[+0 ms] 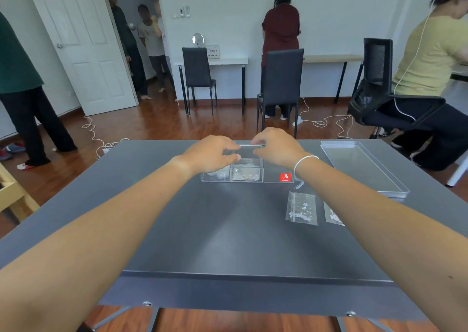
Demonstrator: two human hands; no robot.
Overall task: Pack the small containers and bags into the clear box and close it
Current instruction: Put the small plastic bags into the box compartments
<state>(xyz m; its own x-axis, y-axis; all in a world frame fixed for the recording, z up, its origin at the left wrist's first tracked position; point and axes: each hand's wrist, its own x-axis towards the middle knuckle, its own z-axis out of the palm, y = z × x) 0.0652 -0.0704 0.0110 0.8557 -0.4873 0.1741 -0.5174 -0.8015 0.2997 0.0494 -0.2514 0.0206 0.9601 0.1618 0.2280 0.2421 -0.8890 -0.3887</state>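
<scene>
- Clear box (pixel 272 179): far middle of the dark desk (pixel 202 230), partitioned, with a red label at its near right corner. Judged rigid, light, smooth-walled and likely slippery; best taken by opposite side walls.
- Contents: small round containers (pixel 222 173) in the left compartment, a filled bag (pixel 246 174) in the middle one.
- Left hand (pixel 210 154) and right hand (pixel 277 149): both over the far part of the box, fingers curled onto a thin transparent piece (pixel 249 145) held between them. Whether this is an insert or part of the box cannot be told.
- Loose bags: one zip bag (pixel 301 208) of pale bits lies on the desk near right; a second bag (pixel 333 215) beside it is partly covered by the right forearm. Judged limp, featherweight; pinch at the sealed edge.
- Clear lid (pixel 364 167): far right, apart from the box. Stiff, thin, probably scratch-prone.
- Hidden: far compartments under both hands; fingertip contact unclear.
</scene>
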